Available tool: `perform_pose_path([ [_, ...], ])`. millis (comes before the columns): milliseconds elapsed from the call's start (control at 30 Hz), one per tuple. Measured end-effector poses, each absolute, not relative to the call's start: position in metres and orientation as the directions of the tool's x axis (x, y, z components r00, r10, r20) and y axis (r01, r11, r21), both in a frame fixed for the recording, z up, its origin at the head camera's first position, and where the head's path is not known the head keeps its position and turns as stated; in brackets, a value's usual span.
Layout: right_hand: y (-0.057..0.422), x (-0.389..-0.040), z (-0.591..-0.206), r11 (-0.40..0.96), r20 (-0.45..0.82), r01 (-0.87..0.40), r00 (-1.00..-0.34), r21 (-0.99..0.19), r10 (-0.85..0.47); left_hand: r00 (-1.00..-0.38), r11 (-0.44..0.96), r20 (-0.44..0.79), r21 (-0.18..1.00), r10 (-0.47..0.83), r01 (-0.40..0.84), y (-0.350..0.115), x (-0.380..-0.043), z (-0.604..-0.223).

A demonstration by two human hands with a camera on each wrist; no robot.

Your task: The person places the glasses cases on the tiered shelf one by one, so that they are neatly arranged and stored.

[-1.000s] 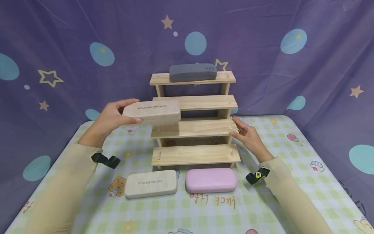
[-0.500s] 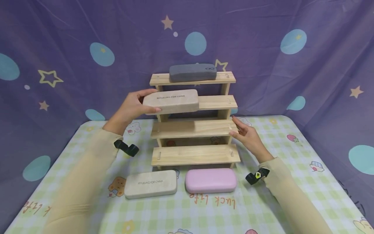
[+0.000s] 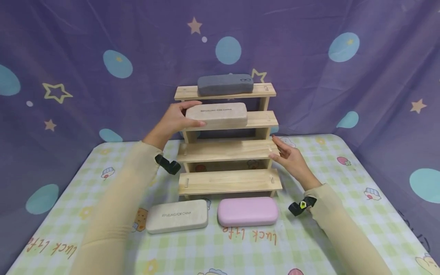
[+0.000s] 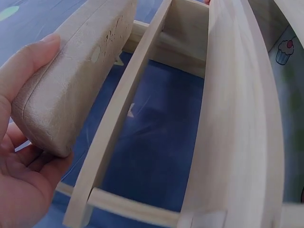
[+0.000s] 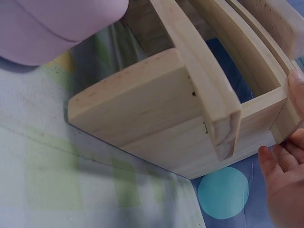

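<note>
As the head view shows the left hand (image 3: pixel 172 121) gripping a beige glasses case (image 3: pixel 217 115) at the second-highest shelf (image 3: pixel 262 119) of the wooden rack (image 3: pixel 227 151), placing seems underway. Left wrist: contact is unclear; next probably calls for lowering and release. Right wrist: the right hand (image 5: pixel 288 183) pinches the rack's side.

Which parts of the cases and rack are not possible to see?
Head view: part of the second-highest shelf, behind the held case and left hand.
Left wrist view: the held case's far end, cut by the top edge.
Right wrist view: part of the pink case, cut by the picture's edges.
</note>
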State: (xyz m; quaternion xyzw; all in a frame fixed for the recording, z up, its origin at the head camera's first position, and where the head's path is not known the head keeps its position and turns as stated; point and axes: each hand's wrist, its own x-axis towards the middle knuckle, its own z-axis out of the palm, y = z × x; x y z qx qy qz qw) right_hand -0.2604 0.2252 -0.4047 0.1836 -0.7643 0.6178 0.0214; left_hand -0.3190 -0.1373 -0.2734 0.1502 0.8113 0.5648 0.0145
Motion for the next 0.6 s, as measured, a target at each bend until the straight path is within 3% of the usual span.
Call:
perform_pose_path([
  [600, 0.224, -0.259, -0.403, 0.195, 0.267, -0.32, -0.93, -0.927, -0.253, -0.959, 0.328, 0.103, 0.925, 0.265, 0.19, -0.11, -0.336, -0.284],
])
